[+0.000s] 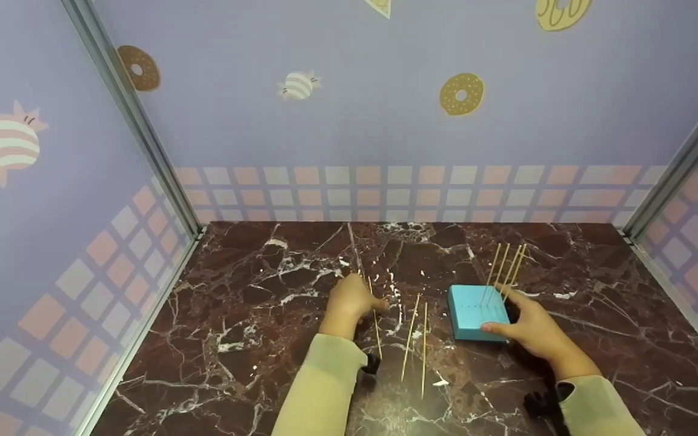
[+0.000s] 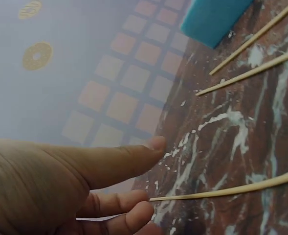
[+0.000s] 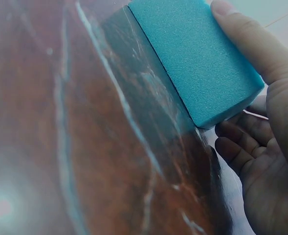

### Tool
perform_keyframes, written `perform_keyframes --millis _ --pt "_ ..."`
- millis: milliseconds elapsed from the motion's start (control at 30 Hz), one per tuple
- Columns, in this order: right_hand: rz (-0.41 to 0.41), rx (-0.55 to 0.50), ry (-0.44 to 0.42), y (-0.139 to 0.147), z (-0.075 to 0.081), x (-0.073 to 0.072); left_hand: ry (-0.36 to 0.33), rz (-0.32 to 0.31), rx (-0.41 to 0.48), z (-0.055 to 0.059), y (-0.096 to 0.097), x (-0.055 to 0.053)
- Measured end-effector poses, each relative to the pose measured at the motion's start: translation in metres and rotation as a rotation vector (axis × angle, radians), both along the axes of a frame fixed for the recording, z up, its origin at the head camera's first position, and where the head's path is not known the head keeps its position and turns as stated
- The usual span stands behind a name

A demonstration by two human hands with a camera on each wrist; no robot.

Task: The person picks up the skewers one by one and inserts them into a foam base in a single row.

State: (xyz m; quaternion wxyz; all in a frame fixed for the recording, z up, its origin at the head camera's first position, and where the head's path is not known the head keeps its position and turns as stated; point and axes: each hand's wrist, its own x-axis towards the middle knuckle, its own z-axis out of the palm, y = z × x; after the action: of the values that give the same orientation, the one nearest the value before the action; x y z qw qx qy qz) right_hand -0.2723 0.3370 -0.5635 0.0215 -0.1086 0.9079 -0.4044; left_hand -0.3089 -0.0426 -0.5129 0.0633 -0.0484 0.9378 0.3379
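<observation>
My left hand [image 1: 352, 300] is low over the table, thumb held apart from the fingers. In the left wrist view, the tip of a thin bamboo skewer [image 2: 222, 193] is right at its fingertips, and the thumb stands above it. Two more skewers, one [image 1: 411, 336] beside the other [image 1: 425, 351], lie to the right of that hand. My right hand [image 1: 534, 327] grips a light blue foam block [image 1: 469, 300] at its right side, thumb near the front edge. Several skewers [image 1: 493, 266] stand upright in the block, beside a row of small holes.
The dark red marbled table [image 1: 252, 375] has white flecks [image 1: 395, 293] scattered between the hands. Purple printed walls [image 1: 373, 121] enclose its back and sides, with a metal corner post [image 1: 137, 127] at the left.
</observation>
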Motion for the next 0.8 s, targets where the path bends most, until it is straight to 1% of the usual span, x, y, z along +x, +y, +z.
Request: perform_keyframes --millis 67,200,333,600,800 --pt "-0.002 0.002 0.001 0.0 -0.0002 -0.0003 -0.007 -0.002 -0.005 -0.0026 0.0019 0.0004" --pt "-0.007 0.006 0.002 -0.0003 0.0 -0.0007 -0.029 0.005 0.019 -0.0075 0.0036 -0.0004" --pt "-0.011 0.008 0.006 -0.0005 0.0006 -0.0006 -0.041 0.015 0.035 -0.0087 0.004 -0.0018" --pt "-0.007 -0.007 0.017 -0.001 0.001 -0.0002 -0.023 -0.012 -0.031 -0.0048 0.0033 -0.0022" --pt "-0.007 -0.013 -0.002 -0.0005 0.0013 0.0002 -0.056 -0.007 0.042 -0.0046 0.0015 -0.0037"
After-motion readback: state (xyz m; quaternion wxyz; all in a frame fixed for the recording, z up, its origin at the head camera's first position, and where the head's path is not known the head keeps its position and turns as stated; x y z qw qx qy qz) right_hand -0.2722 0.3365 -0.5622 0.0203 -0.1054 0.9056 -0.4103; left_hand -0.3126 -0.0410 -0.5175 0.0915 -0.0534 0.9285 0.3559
